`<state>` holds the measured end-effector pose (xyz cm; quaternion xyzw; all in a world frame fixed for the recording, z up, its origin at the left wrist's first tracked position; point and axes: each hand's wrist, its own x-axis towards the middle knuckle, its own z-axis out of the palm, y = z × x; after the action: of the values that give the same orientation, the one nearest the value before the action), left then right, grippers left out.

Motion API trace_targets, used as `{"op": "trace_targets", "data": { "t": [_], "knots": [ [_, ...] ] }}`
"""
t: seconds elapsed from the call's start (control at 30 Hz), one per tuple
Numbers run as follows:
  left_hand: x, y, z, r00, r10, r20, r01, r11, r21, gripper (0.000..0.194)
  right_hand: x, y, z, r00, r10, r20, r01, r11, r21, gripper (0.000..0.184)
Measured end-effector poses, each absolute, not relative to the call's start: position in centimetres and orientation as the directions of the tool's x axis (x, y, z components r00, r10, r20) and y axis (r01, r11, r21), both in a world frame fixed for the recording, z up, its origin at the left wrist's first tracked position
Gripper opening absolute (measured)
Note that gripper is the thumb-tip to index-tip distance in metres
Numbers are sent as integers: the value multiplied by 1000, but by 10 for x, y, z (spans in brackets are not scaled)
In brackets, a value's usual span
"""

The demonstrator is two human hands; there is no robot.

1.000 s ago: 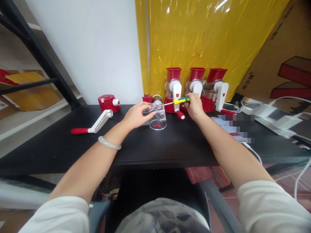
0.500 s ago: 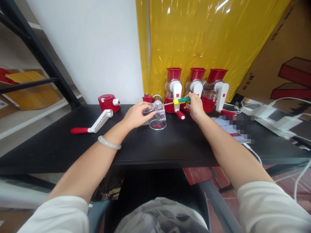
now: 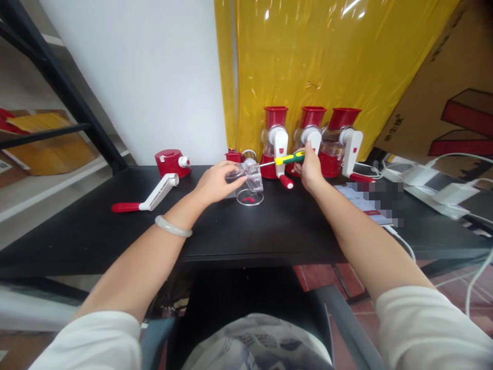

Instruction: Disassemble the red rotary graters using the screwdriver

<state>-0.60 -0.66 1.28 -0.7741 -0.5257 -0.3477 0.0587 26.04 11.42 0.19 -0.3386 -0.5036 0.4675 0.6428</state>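
Observation:
My left hand is closed around a clear plastic grater housing, with its round rim low over the black table. In my right hand is a green and yellow screwdriver, held level by its handle. Its shaft points left and its tip meets the right side of the clear part; the exact contact point is too small to make out. Just behind the clear part are a metal grater drum and a small red part.
Several things share the black table: three assembled red-and-white rotary graters, one a red grater, a red base and a loose crank handle at left, a phone and white power adapters with cables at right.
The screwdriver's handle has turned in my right hand, showing more yellow. My right thumb now points more upward along it. My left hand and the clear part stay in place.

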Motion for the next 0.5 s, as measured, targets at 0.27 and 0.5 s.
{"op": "trace_targets", "data": {
  "t": [0.27, 0.5],
  "knots": [
    [-4, -9, 15, 187, 790, 584, 869, -410, 278, 36, 258, 114, 2, 66, 943, 326, -258, 331, -907, 26],
    [-6, -6, 15, 184, 784, 593, 886, -393, 245, 30, 256, 111, 2, 0, 946, 324, -342, 305, -889, 30]
  ]
}}
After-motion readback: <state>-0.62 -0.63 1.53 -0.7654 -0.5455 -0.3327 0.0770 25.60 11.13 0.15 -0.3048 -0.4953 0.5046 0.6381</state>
